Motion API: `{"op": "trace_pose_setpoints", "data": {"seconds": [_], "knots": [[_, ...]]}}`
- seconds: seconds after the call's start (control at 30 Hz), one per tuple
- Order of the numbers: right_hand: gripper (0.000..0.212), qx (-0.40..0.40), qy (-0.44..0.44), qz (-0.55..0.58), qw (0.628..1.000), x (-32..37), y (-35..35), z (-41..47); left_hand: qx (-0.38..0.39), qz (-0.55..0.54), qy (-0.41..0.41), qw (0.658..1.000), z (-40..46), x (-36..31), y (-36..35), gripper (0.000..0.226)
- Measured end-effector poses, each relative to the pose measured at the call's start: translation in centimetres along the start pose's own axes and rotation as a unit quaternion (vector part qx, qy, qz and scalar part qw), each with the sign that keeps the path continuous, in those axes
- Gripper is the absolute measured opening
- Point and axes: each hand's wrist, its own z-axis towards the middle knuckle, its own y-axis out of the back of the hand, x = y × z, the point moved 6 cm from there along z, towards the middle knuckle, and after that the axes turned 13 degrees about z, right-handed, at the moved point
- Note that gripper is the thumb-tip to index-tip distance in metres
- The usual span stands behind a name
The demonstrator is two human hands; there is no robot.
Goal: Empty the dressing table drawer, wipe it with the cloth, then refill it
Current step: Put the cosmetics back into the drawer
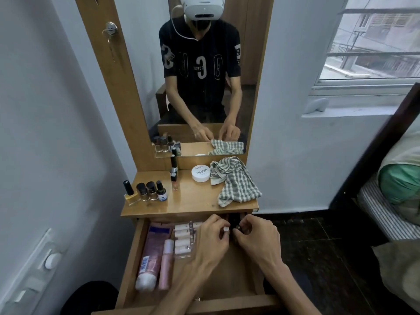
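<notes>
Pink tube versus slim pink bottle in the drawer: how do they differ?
The pink tube is wider and longer, with a barcode and a white cap toward the drawer front. The slim pink bottle is narrower and paler, its pale cap toward the back. Both lie flat, side by side.

Open drawer (pixel 136 251) half-filled; checked cloth (pixel 236 180) crumpled above.

a home bedroom: mirrored dressing table (pixel 191 201), bed (pixel 386 214).

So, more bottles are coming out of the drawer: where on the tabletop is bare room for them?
The middle, between the polish bottles and the cloth, out to the front edge. The left is crowded; the tub and cloth fill the back right.
</notes>
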Motion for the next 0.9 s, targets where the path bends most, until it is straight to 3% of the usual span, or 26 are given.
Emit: {"op": "trace_pose_setpoints", "data": {"seconds": [0.43,0.57,0.67,0.8,0.9], "knots": [[0.027,-0.001,0.014,-0.014,1.000,0.0,0.6,-0.2,-0.022,-0.036,-0.049,0.998,-0.3,0.2,0.0,0.010],[0.014,-0.025,0.069,0.043,0.996,4.3,0.9,-0.2,-0.091,-0.048,-0.055,0.993,-1.4,1.5,5.1,0.009],[0.010,-0.003,0.129,0.096,0.987,9.2,-0.6,0.6,-0.180,-0.027,-0.010,0.983,-1.6,4.1,9.9,0.015],[0.022,0.017,0.190,0.124,0.974,15.4,-3.7,2.0,-0.277,0.003,0.102,0.955,-0.9,8.5,16.0,0.017],[0.032,0.037,0.205,0.102,0.973,18.8,-6.4,3.4,-0.297,0.035,0.161,0.940,0.0,11.6,18.9,0.031]]}}
